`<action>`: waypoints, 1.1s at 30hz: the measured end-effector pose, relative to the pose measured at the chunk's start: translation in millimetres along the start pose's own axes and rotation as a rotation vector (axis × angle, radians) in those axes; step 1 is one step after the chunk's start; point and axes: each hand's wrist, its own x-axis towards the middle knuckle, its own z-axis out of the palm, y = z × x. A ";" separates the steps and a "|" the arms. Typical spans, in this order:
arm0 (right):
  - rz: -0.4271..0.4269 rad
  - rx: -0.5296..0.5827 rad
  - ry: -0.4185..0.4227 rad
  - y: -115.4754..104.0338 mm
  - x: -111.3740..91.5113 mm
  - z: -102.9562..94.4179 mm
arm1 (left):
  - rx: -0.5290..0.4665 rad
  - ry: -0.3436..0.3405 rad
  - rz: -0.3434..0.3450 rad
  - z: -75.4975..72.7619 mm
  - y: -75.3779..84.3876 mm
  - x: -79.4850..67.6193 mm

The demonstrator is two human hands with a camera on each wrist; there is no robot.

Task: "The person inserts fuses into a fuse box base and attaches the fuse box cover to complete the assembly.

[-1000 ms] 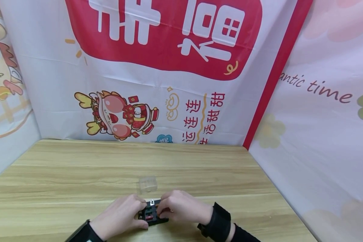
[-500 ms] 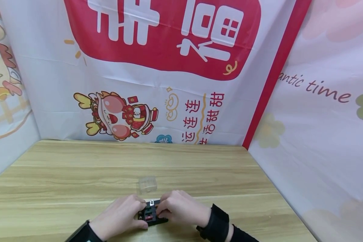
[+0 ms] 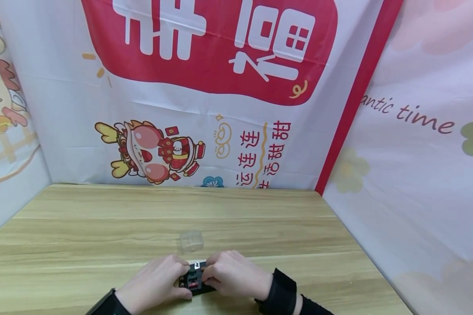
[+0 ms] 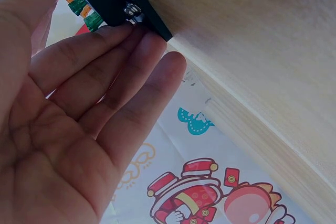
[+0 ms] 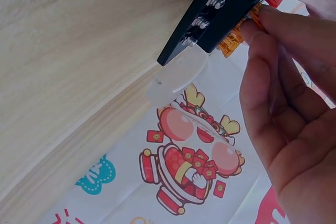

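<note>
A black fuse box point(image 3: 194, 280) with coloured blade fuses sits on the table in front of the person. My left hand point(image 3: 155, 280) grips it at its left end, thumb at the near side and fingers at the far side. In the left wrist view, fingertips touch its black side beside metal screw terminals point(image 4: 132, 10); green fuses point(image 4: 93, 22) and orange ones stick out. My right hand point(image 3: 238, 275) is over the box's right part. The right wrist view has its thumb and index finger pinching at the orange fuses point(image 5: 229, 44); the fingertips partly hide which one.
Just beyond the box a clear plastic cover point(image 3: 192, 241) lies on the wood-grain table point(image 3: 102, 227). Printed cloth point(image 3: 220, 105) hangs behind the table's far edge and along both sides. Each wrist wears a black band point(image 3: 277, 294).
The head view has shifted slightly. My right hand's fingers have moved a little at the fuses, while the left hand keeps its grip and the box stays in place.
</note>
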 end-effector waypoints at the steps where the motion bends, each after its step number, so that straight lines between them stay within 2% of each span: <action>1: -0.009 -0.010 0.004 0.1 0.0 0.2 | 0.000 -0.001 0.000 0.1 0.0 0.0; 6: -0.037 -0.035 0.020 -0.3 -0.6 -0.4 | -0.003 -0.004 0.002 0.5 0.4 0.1; 13: -0.021 -0.002 0.012 -1.2 -0.2 -1.5 | -0.001 -0.007 -0.008 1.0 1.1 0.2; 22: -0.029 -0.006 0.033 -2.0 0.0 -2.3 | 0.040 0.025 0.008 1.6 0.8 0.3; 33: -0.013 0.017 0.033 -1.7 1.3 0.7 | 0.030 0.028 0.014 2.0 -0.1 -0.8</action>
